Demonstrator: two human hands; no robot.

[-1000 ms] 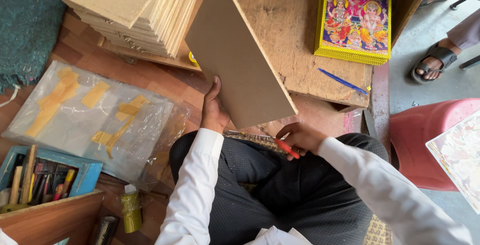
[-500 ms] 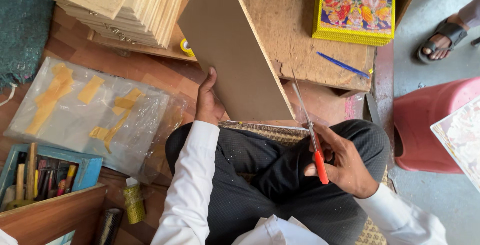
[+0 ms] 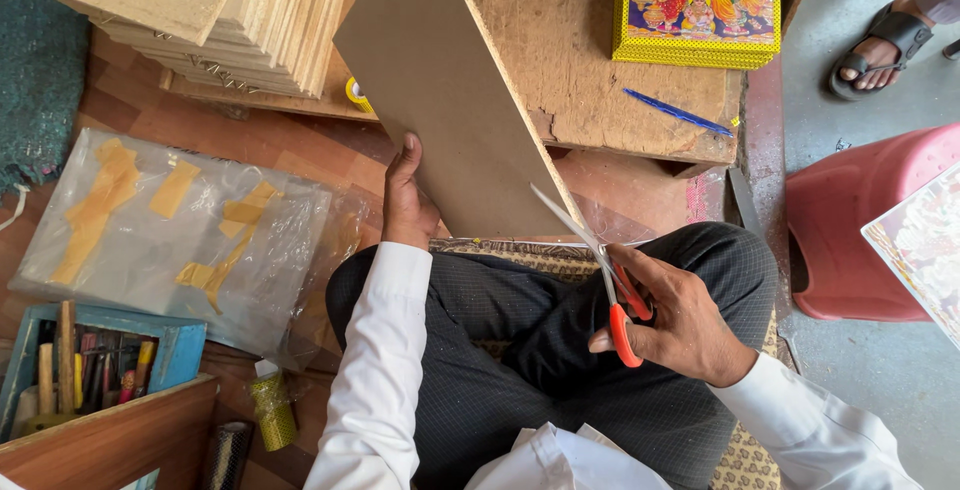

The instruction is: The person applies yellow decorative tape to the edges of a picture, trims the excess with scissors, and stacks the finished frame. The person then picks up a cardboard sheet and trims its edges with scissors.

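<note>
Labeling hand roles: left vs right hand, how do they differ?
The left hand grips the edge of the brown board; the right hand holds orange-handled scissors. The left is stretched forward, the right sits over the lap. Both wear white sleeves.

Reddish tiled floor (image 3: 300, 150), worn wooden worktable (image 3: 590, 60), pink plastic stool (image 3: 860, 230).

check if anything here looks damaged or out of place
The wooden worktop is chipped and ragged along its front edge, near the brown board that the left hand steadies. The right hand holds the scissors. Nothing looks spilled.
</note>
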